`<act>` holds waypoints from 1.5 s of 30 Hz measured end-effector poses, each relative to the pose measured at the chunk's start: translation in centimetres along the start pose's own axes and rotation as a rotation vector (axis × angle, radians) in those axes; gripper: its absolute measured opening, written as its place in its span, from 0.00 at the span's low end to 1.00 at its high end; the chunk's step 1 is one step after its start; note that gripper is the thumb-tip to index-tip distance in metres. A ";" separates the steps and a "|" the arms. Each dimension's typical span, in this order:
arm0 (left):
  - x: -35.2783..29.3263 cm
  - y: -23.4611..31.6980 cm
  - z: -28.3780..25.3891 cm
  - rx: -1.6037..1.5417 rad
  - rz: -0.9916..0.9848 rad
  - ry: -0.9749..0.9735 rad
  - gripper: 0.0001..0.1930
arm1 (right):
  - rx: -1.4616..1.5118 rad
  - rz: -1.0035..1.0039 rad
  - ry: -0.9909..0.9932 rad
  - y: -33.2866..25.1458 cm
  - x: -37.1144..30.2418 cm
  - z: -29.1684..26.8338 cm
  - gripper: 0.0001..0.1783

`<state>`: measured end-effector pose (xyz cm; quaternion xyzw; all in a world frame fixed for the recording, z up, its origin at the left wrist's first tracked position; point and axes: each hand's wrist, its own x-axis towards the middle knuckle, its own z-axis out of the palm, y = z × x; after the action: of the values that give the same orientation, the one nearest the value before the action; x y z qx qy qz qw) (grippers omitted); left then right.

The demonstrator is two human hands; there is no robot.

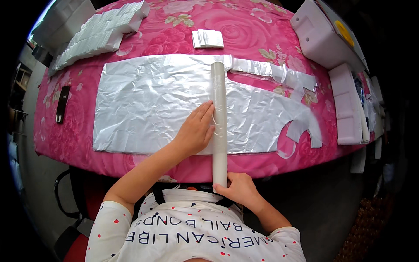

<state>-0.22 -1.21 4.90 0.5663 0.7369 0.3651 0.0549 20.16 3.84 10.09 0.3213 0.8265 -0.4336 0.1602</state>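
Observation:
A thin, silvery-white plastic apron [152, 102] lies spread flat on the table, with a curved cut-out and strap-like strips at its right end. Across it, far to near, rests a long pale grey tube [219, 144]. My left hand [196, 126] lies on the plastic with fingers stretched out, their tips against the tube's left side. At the near end, by the table's edge, my right hand [238, 187] is closed round the tube. A folded strip of the same plastic [270, 72] extends right from the tube's far end.
Beyond the apron sits a small pile of folded silvery packets [208, 39]. Rows of similar packets [94, 37] stand at the far left, beside a white box. A dark, narrow object [63, 105] lies on the left. White foam boxes [318, 37] line the right side.

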 end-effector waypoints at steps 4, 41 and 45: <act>-0.2 -0.5 2.0 0.102 0.001 -0.050 0.29 | 0.017 0.011 -0.033 0.7 0.0 -0.1 0.26; -0.1 -0.9 1.4 0.331 0.000 -0.242 0.32 | 1.806 -0.698 0.697 10.8 21.0 -33.3 0.23; -0.3 -1.1 1.3 0.339 -0.002 -0.233 0.32 | 1.192 -0.734 0.702 -4.8 18.7 -21.9 0.22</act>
<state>-0.34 -0.95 3.17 0.6052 0.7769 0.1679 0.0441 3.34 27.12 15.38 0.1774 0.5098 -0.7026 -0.4637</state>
